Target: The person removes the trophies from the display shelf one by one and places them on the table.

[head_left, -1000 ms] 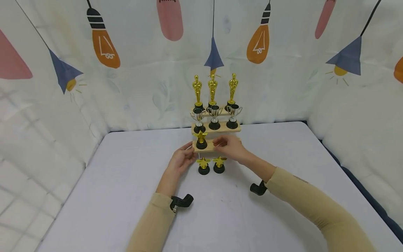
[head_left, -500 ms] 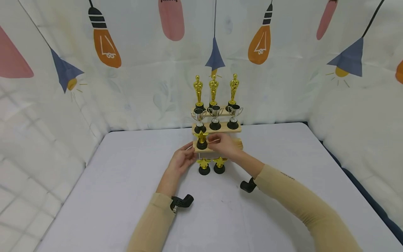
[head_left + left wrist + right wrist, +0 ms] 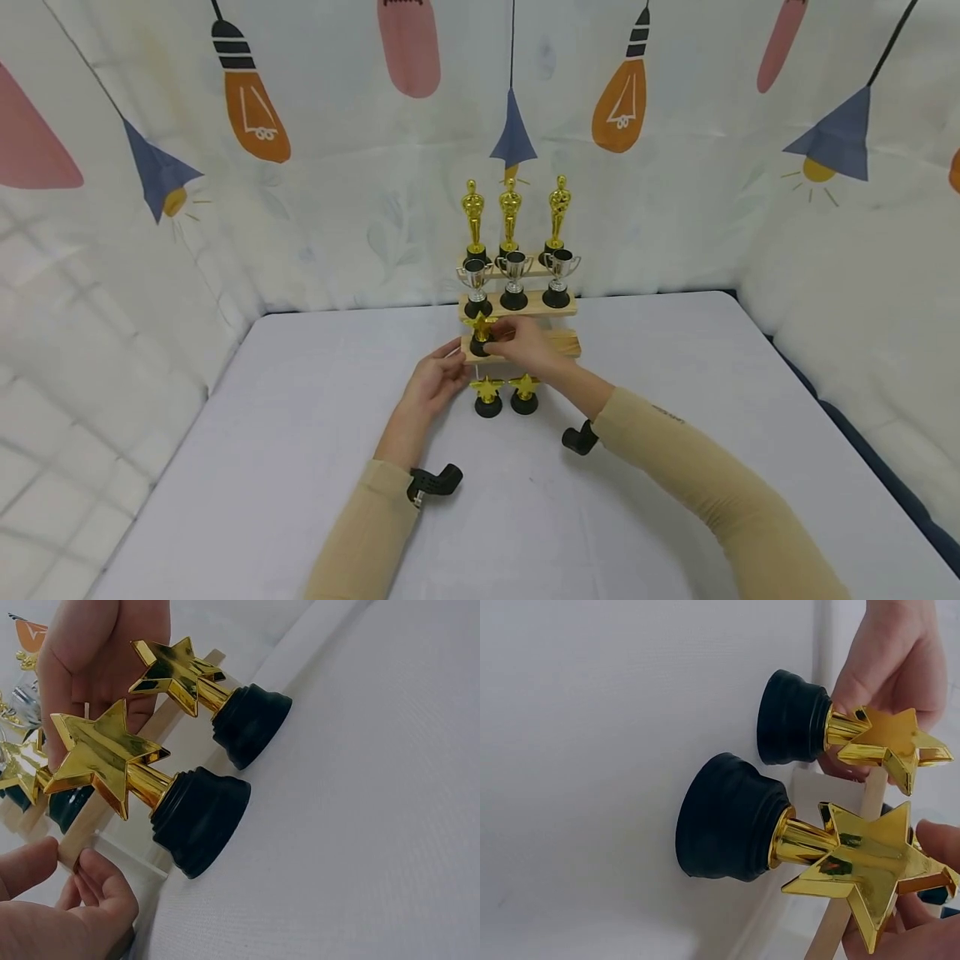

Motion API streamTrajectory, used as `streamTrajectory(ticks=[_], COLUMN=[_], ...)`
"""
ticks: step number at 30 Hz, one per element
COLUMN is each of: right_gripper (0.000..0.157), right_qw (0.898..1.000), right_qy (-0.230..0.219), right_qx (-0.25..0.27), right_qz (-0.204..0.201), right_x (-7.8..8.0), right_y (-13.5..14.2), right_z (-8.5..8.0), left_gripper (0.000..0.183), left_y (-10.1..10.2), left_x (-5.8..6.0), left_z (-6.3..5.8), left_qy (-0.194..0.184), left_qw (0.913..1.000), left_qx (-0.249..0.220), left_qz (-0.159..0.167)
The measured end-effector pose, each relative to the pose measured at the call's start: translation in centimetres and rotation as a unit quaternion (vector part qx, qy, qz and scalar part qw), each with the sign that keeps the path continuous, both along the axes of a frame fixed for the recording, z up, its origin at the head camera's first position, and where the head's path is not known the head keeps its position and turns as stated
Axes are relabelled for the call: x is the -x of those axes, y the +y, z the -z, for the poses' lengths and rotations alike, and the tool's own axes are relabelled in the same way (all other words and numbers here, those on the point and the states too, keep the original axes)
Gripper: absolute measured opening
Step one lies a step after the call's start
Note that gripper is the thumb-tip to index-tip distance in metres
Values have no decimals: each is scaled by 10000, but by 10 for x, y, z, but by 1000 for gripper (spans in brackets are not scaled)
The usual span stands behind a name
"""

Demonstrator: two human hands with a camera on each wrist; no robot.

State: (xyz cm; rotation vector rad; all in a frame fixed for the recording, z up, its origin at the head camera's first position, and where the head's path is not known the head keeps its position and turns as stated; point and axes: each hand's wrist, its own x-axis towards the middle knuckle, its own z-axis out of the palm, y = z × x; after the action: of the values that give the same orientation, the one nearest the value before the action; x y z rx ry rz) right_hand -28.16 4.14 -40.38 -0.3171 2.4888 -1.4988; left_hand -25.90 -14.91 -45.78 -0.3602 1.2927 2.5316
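Note:
A tiered wooden display stand (image 3: 564,342) stands at the back of the table. My left hand (image 3: 432,385) pinches the left end of its lowest board (image 3: 88,825) between thumb and fingers, as the left wrist view shows. On that board's left part stands a gold star trophy (image 3: 481,326) with a black base. My right hand (image 3: 531,347) reaches in from the right and holds this trophy low down, its thumb in front of the base; the fingertips behind are partly hidden. Two more star trophies, a left one (image 3: 487,399) and a right one (image 3: 524,395), stand upright on the table in front.
Silver cup trophies (image 3: 514,275) line the middle board, and gold figure trophies (image 3: 510,212) the top one. Behind the stand hangs a patterned cloth (image 3: 337,208). A white cloth covers the table (image 3: 285,433). Each wrist wears a black camera mount (image 3: 437,480).
My right hand has moved left along the lowest board to the star trophy there, uncovering the board's right end. The left hand has stayed at the board's left end.

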Motion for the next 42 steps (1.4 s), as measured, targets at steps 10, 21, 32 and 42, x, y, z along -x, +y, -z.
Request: streamTrajectory(ticks=[10,21,32,42], right_gripper=[41,39,41,40], right_qw=[9991,9969,9944,9941], right_qy=[302,517,676,651], right_qx=[-261,-578,-817,-869], right_qz=[173,142,0,5], right_x=[-2,0,-3,-6], right_y=[-8,-8,-10,-5], right_z=[2,7,4,2], left_gripper=[53,53,52,52], left_y=[-1,-1,0,1], left_x=[-2,-2,-3,-3], left_z=[1,1,1,2], left_qy=[43,69,116,162], left_qw=[10000,10000,9999,9998], left_qx=[55,56,31,78], left_qz=[39,11,-1,-52])
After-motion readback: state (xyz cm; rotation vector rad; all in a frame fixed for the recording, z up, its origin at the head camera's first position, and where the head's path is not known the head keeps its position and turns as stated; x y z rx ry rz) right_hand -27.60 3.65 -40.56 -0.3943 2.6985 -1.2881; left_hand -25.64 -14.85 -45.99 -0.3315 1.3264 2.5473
